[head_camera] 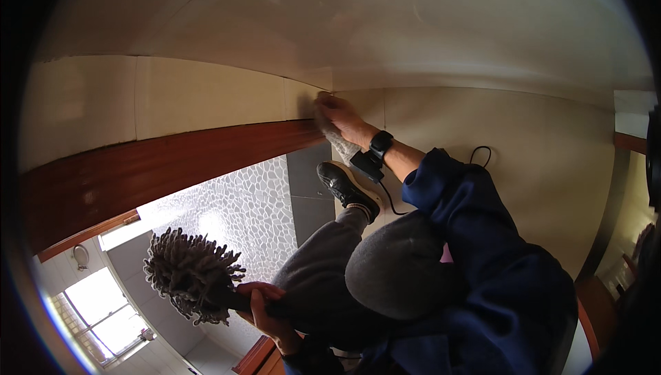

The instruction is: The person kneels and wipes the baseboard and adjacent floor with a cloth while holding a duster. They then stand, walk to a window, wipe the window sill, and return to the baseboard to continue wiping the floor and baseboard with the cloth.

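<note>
My left hand (266,310) grips the dark handle of a grey-brown chenille duster (191,274). Its fluffy head points left, over the pebble-patterned floor. My right hand (338,114) is up at the corner where the cream tiled surfaces meet, beside the end of a reddish wooden door frame (170,150). A light grey cloth (345,146) is held in that hand and hangs down below it. Motion blur softens the fingertips, and the part of the cloth inside the hand is hidden. On my right wrist are a black watch and a small black device (367,166) with a cable.
My shoe (348,189) and bent knee (403,271) are just below the right hand. A loop of black cable (481,154) lies against the cream surface. Beyond the door frame are the pebble-patterned floor (242,199), dark grey tiles (310,173) and a bright window (103,310).
</note>
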The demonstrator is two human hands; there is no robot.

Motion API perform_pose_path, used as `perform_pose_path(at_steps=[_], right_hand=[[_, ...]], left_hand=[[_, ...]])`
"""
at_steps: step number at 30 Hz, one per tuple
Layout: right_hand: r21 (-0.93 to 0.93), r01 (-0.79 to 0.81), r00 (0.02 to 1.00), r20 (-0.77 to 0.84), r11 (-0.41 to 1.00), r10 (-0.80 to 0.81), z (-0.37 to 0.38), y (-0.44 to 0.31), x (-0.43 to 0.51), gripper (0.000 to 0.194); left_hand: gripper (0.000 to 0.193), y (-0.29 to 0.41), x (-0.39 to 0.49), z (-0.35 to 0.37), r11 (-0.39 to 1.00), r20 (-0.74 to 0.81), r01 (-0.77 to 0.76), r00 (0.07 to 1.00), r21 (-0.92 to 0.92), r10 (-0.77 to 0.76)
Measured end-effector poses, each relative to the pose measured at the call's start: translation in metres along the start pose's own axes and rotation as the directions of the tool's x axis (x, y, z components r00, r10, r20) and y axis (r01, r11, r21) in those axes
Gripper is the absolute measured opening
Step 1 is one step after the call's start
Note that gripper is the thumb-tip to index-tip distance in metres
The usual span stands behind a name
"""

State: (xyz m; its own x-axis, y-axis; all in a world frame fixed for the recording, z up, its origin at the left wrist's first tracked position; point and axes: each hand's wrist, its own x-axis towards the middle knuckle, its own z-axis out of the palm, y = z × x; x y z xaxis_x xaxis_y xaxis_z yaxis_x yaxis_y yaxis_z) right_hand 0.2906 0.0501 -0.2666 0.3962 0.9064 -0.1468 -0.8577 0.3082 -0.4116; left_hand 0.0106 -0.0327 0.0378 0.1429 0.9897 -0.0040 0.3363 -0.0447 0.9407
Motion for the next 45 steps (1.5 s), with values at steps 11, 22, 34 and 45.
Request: perform_pose_path(at_steps=[11,22,34,45], right_hand=[[-0.771,0.287,0.890,-0.005,0.569,-0.456,0.055,-0.004,0.018,0.015],[-0.480,0.109,0.989,-0.033,0.870,-0.142,0.041,0.000,0.010,0.017],[-0.620,0.087,0.965,-0.143,0.780,-0.221,0.040,0.017,0.031,0.013],[-0.698,0.135,0.938,-0.140,0.704,-0.318,0.046,0.012,0.020,0.022]], left_hand=[[0.017,-0.003,0.002,-0.006,1.000,-0.028,0.024,0.999,-0.002,-0.024],[0.014,0.005,-0.002,0.001,1.000,0.047,-0.021,0.999,0.013,0.020],[0.014,0.004,-0.002,0.000,1.000,0.053,-0.020,0.998,-0.004,0.020],[0.014,0.006,-0.001,0.002,1.000,0.071,-0.023,0.997,-0.013,0.024]])
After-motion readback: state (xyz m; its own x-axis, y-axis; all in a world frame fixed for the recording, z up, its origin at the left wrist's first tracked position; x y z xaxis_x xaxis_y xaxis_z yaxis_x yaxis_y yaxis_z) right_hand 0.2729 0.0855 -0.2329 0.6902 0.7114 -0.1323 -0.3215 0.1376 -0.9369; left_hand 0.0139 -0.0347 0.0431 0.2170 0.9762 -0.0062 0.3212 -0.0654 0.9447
